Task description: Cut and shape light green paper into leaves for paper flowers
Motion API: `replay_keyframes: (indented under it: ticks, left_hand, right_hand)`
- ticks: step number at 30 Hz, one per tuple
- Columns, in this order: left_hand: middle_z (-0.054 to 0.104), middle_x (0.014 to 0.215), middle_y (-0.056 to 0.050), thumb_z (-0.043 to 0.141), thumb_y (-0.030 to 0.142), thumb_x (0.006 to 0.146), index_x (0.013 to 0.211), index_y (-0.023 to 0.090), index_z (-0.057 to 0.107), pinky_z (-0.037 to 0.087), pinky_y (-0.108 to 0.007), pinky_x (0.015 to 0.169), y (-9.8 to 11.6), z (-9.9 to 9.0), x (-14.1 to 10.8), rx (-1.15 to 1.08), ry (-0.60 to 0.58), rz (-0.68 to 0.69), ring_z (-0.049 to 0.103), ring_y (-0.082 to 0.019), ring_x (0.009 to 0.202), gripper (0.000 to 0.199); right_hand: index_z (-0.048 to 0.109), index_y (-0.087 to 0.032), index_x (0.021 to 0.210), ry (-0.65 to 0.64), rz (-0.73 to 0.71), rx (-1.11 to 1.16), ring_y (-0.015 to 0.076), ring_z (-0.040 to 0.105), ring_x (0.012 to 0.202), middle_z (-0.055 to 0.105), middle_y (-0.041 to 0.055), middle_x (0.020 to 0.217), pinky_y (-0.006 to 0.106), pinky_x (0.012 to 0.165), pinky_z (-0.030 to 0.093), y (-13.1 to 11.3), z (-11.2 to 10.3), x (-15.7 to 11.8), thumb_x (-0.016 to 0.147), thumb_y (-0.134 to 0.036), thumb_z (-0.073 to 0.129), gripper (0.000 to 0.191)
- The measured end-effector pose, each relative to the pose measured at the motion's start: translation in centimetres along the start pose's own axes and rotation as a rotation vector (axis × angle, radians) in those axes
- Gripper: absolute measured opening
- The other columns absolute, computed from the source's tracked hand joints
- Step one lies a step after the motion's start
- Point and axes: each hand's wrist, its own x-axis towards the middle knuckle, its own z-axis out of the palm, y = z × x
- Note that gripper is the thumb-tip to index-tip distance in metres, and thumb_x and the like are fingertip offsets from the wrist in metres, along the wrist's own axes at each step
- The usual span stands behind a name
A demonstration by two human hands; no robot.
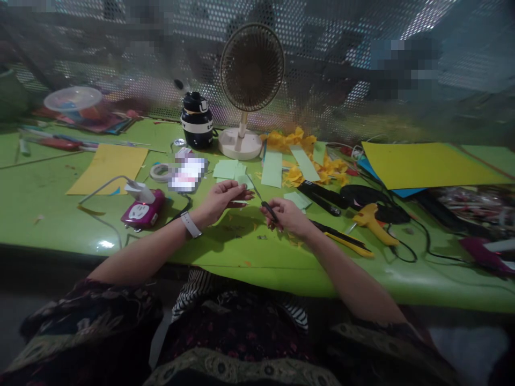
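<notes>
Pinched between the thumb and fingers of my left hand [225,201] is a small piece of pale green paper [246,183]. My right hand [284,216] is closed around the dark handles of a pair of scissors [264,205], whose blades point up and left toward that paper. Right behind the left hand lie several pale green paper pieces [226,169]. Longer green strips [272,169] rest beyond the right hand, near crumpled yellow-orange paper flowers [292,140]. Another green piece [298,201] lies just past the right hand. Small scraps are scattered below both hands.
A fan [240,145] and a dark jug [197,120] stand at the back. Left are a phone [188,174], a tape roll [161,172] and a purple power adapter [144,212]. Right are a black stapler [319,197], a yellow-edged cutter [346,240], a yellow glue gun [372,222] and yellow sheets [434,163].
</notes>
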Motion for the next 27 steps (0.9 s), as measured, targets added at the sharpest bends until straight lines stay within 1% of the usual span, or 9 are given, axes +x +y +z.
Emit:
replay_keyframes:
  ticks: [6, 11, 18, 24, 27]
  left_hand:
    - [0.078, 0.096, -0.008, 0.074, 0.030, 0.085, 0.086, 0.016, 0.063, 0.058, -0.032, 0.080, 0.05, -0.05, 0.03, 0.006, 0.009, 0.006, 0.075, -0.018, 0.091, 0.018]
    - [0.078, 0.095, -0.008, 0.075, 0.030, 0.085, 0.088, 0.016, 0.063, 0.058, -0.033, 0.081, 0.03, -0.15, 0.14, 0.013, 0.030, 0.012, 0.075, -0.018, 0.091, 0.019]
    - [0.078, 0.093, -0.008, 0.075, 0.030, 0.085, 0.090, 0.015, 0.064, 0.058, -0.030, 0.078, 0.09, -0.42, 0.23, 0.020, 0.061, 0.035, 0.075, -0.018, 0.091, 0.019]
    - [0.077, 0.087, -0.007, 0.078, 0.031, 0.082, 0.089, 0.015, 0.066, 0.058, -0.032, 0.082, -0.30, -0.61, 0.45, 0.077, -0.008, 0.034, 0.075, -0.018, 0.086, 0.021]
    - [0.077, 0.085, -0.006, 0.077, 0.032, 0.082, 0.087, 0.016, 0.067, 0.058, -0.032, 0.081, -0.39, -0.49, 0.42, 0.085, -0.019, 0.026, 0.075, -0.018, 0.084, 0.020]
  right_hand:
    - [0.056, -0.017, 0.076, -0.005, 0.006, 0.030, 0.0068, 0.054, 0.040, 0.066, 0.0008, 0.059, 0.016, 0.033, 0.036, 0.13, -0.03, 0.06, 0.069, -0.058, 0.082, 0.049]
    - [0.053, -0.018, 0.074, 0.004, 0.014, 0.032, 0.0067, 0.053, 0.038, 0.065, 0.0007, 0.056, 0.015, 0.031, 0.033, -0.36, 0.09, -0.21, 0.067, -0.058, 0.083, 0.051]
    - [0.056, -0.017, 0.075, 0.007, 0.012, 0.002, 0.0071, 0.053, 0.038, 0.066, 0.0023, 0.056, 0.016, 0.031, 0.033, -0.23, -0.17, -0.25, 0.070, -0.059, 0.081, 0.049]
    - [0.055, -0.017, 0.077, 0.007, 0.008, 0.002, 0.0058, 0.050, 0.038, 0.066, 0.0013, 0.058, 0.017, 0.034, 0.035, 0.07, -0.37, 0.21, 0.070, -0.055, 0.083, 0.047]
    - [0.056, -0.017, 0.078, -0.003, -0.001, 0.013, 0.0051, 0.047, 0.039, 0.065, -0.0002, 0.058, 0.017, 0.036, 0.036, 0.18, -0.42, 0.38, 0.069, -0.054, 0.083, 0.047]
